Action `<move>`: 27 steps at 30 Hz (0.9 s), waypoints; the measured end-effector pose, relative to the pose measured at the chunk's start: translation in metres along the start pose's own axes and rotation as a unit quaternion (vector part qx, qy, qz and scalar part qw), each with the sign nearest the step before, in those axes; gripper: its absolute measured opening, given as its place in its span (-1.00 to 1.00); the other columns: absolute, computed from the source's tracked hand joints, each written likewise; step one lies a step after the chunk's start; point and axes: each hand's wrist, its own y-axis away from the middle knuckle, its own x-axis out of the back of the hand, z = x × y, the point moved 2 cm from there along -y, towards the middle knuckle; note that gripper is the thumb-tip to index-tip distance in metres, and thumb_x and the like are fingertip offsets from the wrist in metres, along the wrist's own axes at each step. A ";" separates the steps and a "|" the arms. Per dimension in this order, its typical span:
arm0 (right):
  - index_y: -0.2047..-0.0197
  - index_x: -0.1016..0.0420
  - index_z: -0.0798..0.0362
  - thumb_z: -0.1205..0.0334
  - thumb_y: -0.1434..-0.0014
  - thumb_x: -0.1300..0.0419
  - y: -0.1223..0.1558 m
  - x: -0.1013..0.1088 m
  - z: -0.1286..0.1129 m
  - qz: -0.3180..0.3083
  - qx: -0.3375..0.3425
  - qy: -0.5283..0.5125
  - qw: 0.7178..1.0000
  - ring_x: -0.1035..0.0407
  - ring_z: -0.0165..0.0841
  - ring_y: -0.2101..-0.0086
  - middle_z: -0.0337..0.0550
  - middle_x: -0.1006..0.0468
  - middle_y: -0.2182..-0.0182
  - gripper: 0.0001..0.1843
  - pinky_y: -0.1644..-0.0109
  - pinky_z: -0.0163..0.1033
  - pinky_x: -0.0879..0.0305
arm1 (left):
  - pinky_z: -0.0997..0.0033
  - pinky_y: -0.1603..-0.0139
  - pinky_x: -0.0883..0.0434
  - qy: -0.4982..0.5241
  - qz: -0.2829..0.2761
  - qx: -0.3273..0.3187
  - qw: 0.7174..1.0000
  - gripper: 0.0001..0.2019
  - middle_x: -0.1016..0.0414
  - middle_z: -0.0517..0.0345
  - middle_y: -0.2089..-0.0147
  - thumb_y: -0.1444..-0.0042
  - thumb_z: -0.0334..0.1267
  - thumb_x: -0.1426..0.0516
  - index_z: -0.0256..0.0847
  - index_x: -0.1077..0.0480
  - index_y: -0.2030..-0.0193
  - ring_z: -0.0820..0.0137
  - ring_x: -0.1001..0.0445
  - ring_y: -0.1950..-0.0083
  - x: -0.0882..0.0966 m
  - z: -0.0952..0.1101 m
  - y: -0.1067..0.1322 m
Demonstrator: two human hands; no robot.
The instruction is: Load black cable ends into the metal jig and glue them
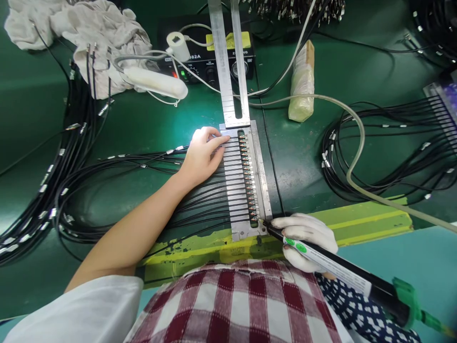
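A metal fixture (236, 190) lies on the green bench, with black cables (200, 186) laid side by side in its slots. Their stripped ends with small metal connectors (247, 166) line up along the opening on its right. My bare left hand (203, 159) rests over the fixture's upper left edge, fingers apart and loosely bent, fingertips on the uppermost cables. In a white glove, my right hand (309, 238) grips a black dispensing syringe (332, 267) with a white label and a green end cap. Its tip points at the lowest connectors; whether it touches them, I cannot tell.
Beyond the fixture a slotted metal bar (222, 62) extends toward a black control box (200, 64). A white lamp (157, 83) shines nearby. Coiled cables (332, 157) lie right, more cables (32, 214) left. A wrapped block (302, 83) and cloth gloves (103, 38) sit behind.
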 end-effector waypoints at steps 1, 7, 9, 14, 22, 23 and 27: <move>0.16 -0.48 -0.01 0.33 0.02 -0.27 0.000 0.000 0.000 0.000 0.000 0.000 1.000 -0.62 -0.18 0.35 -0.05 -0.69 0.24 -0.71 0.35 -0.14 -0.54 | -0.04 -0.15 -0.31 -0.002 -0.001 0.001 1.000 -0.70 -0.37 -0.02 -0.05 -0.26 -0.28 -0.04 -0.06 -0.45 -0.09 0.17 -0.33 -0.03 0.000 0.000 0.000; 0.19 -0.49 0.01 0.33 0.05 -0.26 0.001 0.000 0.000 -0.002 0.003 -0.001 1.000 -0.62 -0.18 0.36 -0.05 -0.69 0.26 -0.72 0.35 -0.15 -0.54 | -0.04 -0.14 -0.32 -0.001 -0.001 -0.002 1.000 -0.70 -0.38 -0.04 -0.04 -0.26 -0.28 -0.04 -0.08 -0.46 -0.09 0.17 -0.33 -0.03 0.001 0.001 0.000; 0.19 -0.48 0.00 0.32 0.05 -0.26 0.002 0.001 0.000 -0.003 0.003 -0.001 1.000 -0.62 -0.18 0.37 -0.06 -0.69 0.26 -0.71 0.35 -0.14 -0.54 | -0.05 -0.14 -0.31 0.003 -0.002 0.002 1.000 -0.69 -0.37 -0.03 -0.05 -0.26 -0.29 -0.05 -0.06 -0.45 -0.09 0.16 -0.33 -0.04 0.000 0.001 0.000; 0.18 -0.48 0.01 0.34 0.05 -0.25 0.002 0.001 0.000 -0.008 0.008 -0.009 1.000 -0.62 -0.18 0.37 -0.04 -0.69 0.27 -0.71 0.35 -0.14 -0.54 | -0.04 -0.15 -0.30 0.001 0.001 -0.002 1.000 -0.69 -0.37 -0.03 -0.05 -0.26 -0.28 -0.04 -0.07 -0.45 -0.09 0.17 -0.33 -0.04 0.000 0.000 0.000; 0.16 -0.48 -0.01 0.33 0.05 -0.26 0.005 0.000 0.002 -0.001 0.008 -0.005 1.000 -0.62 -0.18 0.37 -0.05 -0.69 0.26 -0.69 0.36 -0.14 -0.54 | -0.05 -0.14 -0.31 -0.009 -0.005 0.005 1.000 -0.69 -0.39 -0.03 -0.05 -0.26 -0.28 -0.04 -0.06 -0.45 -0.09 0.16 -0.34 -0.04 0.000 0.000 0.000; 0.15 -0.48 -0.02 0.33 0.05 -0.25 0.006 0.000 0.002 0.000 0.007 -0.005 1.000 -0.62 -0.17 0.38 -0.05 -0.69 0.26 -0.68 0.36 -0.13 -0.54 | -0.05 -0.14 -0.32 -0.010 -0.005 0.005 1.000 -0.69 -0.38 -0.03 -0.05 -0.26 -0.28 -0.04 -0.06 -0.45 -0.09 0.16 -0.34 -0.04 0.000 0.001 0.000; 0.16 -0.49 -0.02 0.33 0.05 -0.25 0.004 0.001 0.001 0.000 0.007 -0.006 1.000 -0.62 -0.16 0.38 -0.05 -0.70 0.27 -0.68 0.36 -0.12 -0.55 | -0.03 -0.14 -0.32 -0.009 -0.004 0.004 1.000 -0.70 -0.37 -0.02 -0.04 -0.27 -0.26 -0.03 -0.05 -0.45 -0.09 0.18 -0.33 -0.03 0.000 0.001 0.000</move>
